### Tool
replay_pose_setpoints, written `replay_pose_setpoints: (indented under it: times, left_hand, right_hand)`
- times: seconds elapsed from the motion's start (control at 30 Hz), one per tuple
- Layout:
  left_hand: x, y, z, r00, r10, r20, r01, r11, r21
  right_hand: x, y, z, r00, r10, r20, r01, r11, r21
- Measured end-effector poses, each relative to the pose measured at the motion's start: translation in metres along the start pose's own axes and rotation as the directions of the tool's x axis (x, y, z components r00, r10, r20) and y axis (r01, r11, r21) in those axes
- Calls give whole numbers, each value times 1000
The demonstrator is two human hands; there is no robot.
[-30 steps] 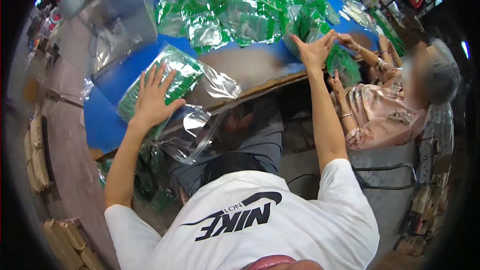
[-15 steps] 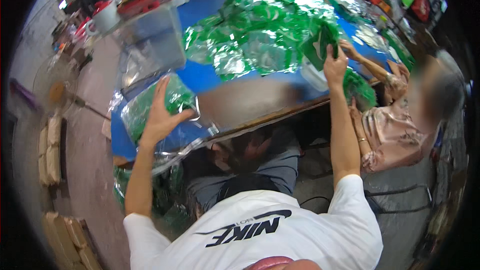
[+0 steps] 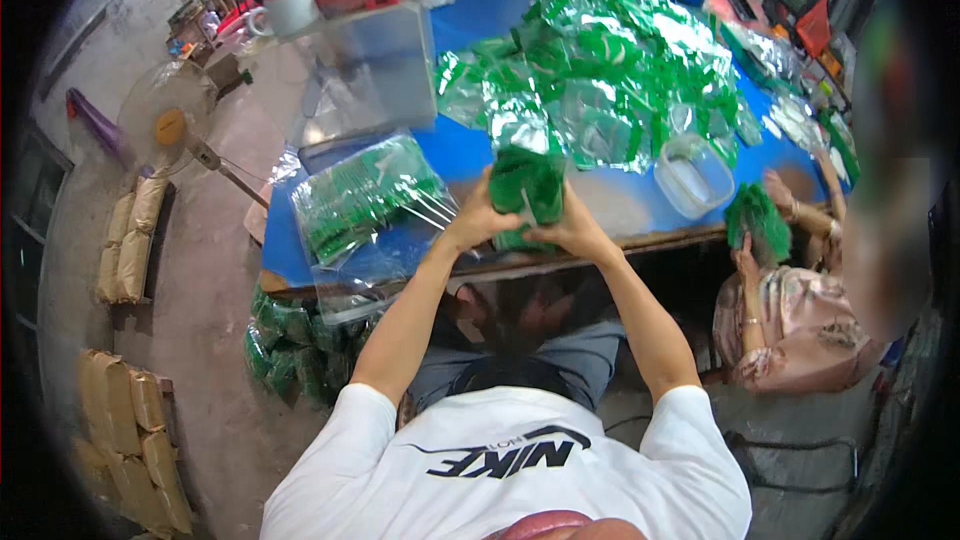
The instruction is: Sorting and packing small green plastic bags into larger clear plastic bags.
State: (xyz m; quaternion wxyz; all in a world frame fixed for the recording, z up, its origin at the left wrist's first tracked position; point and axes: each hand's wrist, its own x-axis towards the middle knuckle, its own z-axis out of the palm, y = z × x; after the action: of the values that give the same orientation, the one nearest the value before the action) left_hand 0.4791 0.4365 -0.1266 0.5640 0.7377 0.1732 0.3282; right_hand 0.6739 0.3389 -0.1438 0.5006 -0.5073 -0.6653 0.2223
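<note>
Hands, wearer's own: two; left hand [image 3: 480, 219] and right hand [image 3: 578, 226], at opposite sides of one item.
Finger state, left: curled about the item's left side, thumb toward the wearer, gripping it.
Finger state, right: closed about the right side, thumb across the lower part; remaining fingertips partly hidden, their spread cannot be told.
Item held: one green bundle [image 3: 528, 183], upright between both hands, at the middle of the tabletop's near edge.
Tabletop: one, blue [image 3: 480, 2], near edge worn brown.
Clear bag: one, packed with green pieces [image 3: 372, 190], lying at the near left corner, its loose end overhanging the near edge.
Heap: one, of green-and-clear packets [image 3: 620, 80], toward the far edge; packets overlap, uncountable.
Tub: one, clear, lidless [image 3: 694, 176], near the near edge, right of the middle.
Bin: one, translucent [image 3: 375, 75], at the left edge.
Mug: one, white [image 3: 289, 12], beyond the bin.
Co-worker: one, seated by the right end [image 3: 800, 325]; two hands, one green bunch [image 3: 757, 223] between them.
Fan: one, standing off the left edge [image 3: 170, 127].
Brown packages: two piles on the floor, left [image 3: 133, 240].
</note>
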Motion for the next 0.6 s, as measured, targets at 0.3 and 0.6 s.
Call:
replay_pose_setpoints:
  times: [0.3,0.6]
  left_hand:
    - [10,-30,12,995,93,-41,-92,996,16]
    - [10,-25,6,998,59,-4,-59,998,11]
  right_hand:
    - [3,18,-12,999,-40,37,45,985,-168]
    - [4,6,-18,999,46,26,-40,982,-182]
